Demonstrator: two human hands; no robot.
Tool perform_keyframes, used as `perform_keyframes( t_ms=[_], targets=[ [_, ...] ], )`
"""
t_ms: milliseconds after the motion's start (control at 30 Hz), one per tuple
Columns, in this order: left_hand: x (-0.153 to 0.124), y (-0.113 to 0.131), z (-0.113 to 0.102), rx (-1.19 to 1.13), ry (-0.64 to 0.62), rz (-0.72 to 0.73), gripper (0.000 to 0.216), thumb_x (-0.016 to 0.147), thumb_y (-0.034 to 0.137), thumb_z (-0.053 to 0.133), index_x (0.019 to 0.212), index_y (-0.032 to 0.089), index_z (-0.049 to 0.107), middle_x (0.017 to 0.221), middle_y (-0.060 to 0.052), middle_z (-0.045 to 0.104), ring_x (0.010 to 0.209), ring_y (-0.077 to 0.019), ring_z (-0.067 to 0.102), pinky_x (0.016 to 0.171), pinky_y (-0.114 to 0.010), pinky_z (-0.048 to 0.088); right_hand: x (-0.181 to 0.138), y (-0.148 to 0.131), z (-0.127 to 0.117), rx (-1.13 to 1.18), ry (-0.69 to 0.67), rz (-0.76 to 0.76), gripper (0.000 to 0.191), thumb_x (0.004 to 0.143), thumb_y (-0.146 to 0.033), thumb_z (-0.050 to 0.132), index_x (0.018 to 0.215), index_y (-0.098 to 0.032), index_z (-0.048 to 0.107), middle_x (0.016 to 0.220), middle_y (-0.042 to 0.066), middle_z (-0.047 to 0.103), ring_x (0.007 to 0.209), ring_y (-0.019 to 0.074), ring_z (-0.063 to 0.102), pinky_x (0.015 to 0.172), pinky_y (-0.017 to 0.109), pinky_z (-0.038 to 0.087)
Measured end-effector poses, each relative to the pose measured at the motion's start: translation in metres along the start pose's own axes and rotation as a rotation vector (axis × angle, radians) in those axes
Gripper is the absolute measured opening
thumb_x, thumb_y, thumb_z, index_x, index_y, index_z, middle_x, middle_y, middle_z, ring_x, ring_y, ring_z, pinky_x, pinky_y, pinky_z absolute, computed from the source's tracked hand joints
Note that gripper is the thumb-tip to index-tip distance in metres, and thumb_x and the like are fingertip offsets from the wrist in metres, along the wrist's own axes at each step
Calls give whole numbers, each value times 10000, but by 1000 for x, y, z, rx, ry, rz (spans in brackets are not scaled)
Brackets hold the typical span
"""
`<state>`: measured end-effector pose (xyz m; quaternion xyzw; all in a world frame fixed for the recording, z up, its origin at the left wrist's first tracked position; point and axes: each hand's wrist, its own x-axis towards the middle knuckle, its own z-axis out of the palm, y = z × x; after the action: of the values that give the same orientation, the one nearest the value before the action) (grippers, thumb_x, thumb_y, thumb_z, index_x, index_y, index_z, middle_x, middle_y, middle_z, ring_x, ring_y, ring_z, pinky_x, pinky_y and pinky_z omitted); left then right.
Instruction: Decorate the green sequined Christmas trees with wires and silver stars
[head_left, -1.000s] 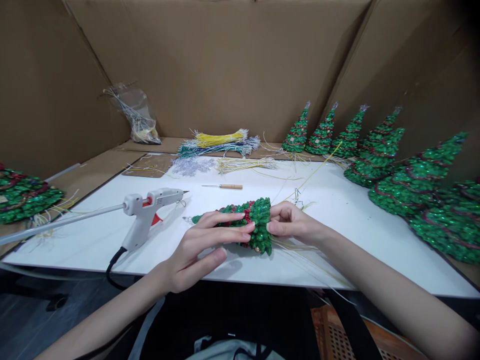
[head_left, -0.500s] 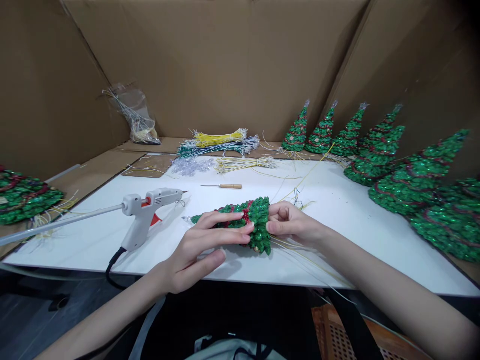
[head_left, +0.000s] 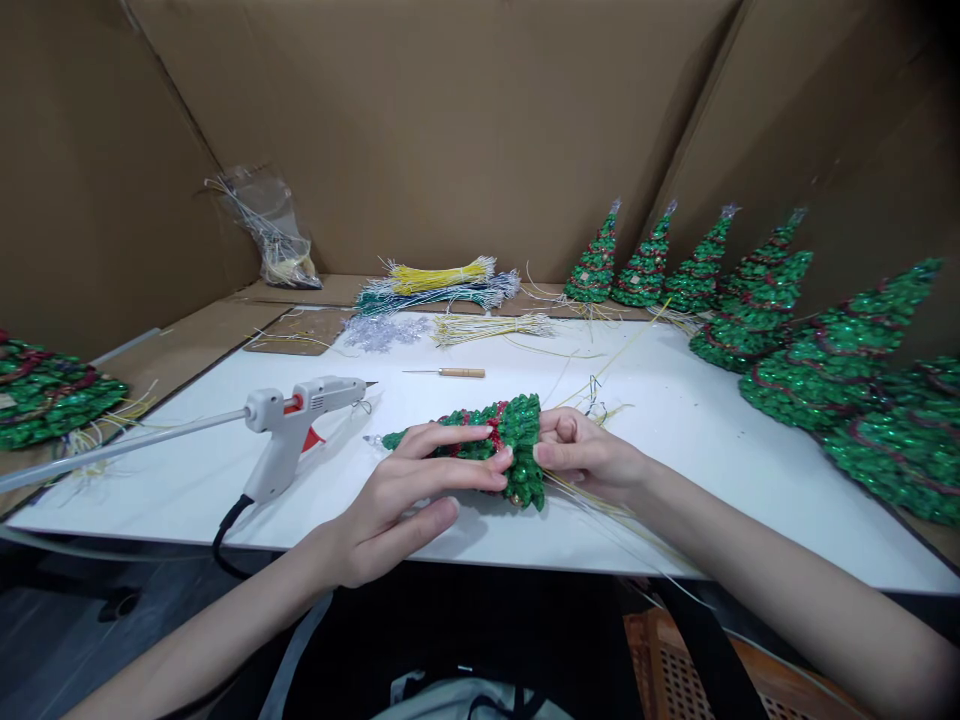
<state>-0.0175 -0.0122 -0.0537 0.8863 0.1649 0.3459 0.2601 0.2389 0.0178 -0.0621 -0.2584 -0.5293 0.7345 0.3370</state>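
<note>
Both hands on a green sequinned cone tree with red bands (head_left: pixel 501 440), lying on its side above the white tabletop (head_left: pixel 675 460).

Left hand (head_left: pixel 397 500): fingers spread along the tree's flank, thumb underneath, clasping it loosely. Right hand (head_left: pixel 581 452): fingers curled and pressed together at the tree's wide base, pinching thin yellow wires (head_left: pixel 600 500) that trail from it (exact contact hidden by the knuckles). White hot-glue gun with red trigger (head_left: pixel 292 425) stands just left of the hands; wooden-handled awl (head_left: pixel 450 373) behind them; row of finished green sequinned trees (head_left: pixel 750 300) along the right.
</note>
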Motion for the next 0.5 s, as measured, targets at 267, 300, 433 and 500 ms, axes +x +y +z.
perform_keyframes(
  t_ms=[267,300,433,500],
  targets=[
    [-1,1,-2,18,-9,18,385,974,210,468,1341,219,584,1352,-74,654,1445,-279,375,1166,-419,300,-1,-3,1,-31,-2,11,398,661,-431,864,665,-143,589,393,-134,356,379,22,205,426,241,121],
    [-1,1,-3,-7,-2,18,389,974,215,470,1348,215,579,1366,-75,645,1455,-277,359,1169,-419,304,-1,-4,1,-41,2,16,407,656,-439,866,661,-143,587,391,-134,352,379,23,206,428,243,118],
    [-3,1,-4,-89,44,-13,393,980,235,479,1361,213,572,1379,-78,636,1464,-271,347,1174,-428,330,-1,-4,-1,-62,7,21,419,661,-456,861,655,-139,586,406,-132,332,400,26,203,442,247,115],
    [-3,0,-3,-91,59,-15,398,977,233,483,1365,210,571,1381,-83,633,1458,-274,359,1172,-436,341,-1,-3,-2,-61,2,23,414,666,-460,857,672,-136,600,416,-129,331,410,27,199,448,248,115]
  ],
)
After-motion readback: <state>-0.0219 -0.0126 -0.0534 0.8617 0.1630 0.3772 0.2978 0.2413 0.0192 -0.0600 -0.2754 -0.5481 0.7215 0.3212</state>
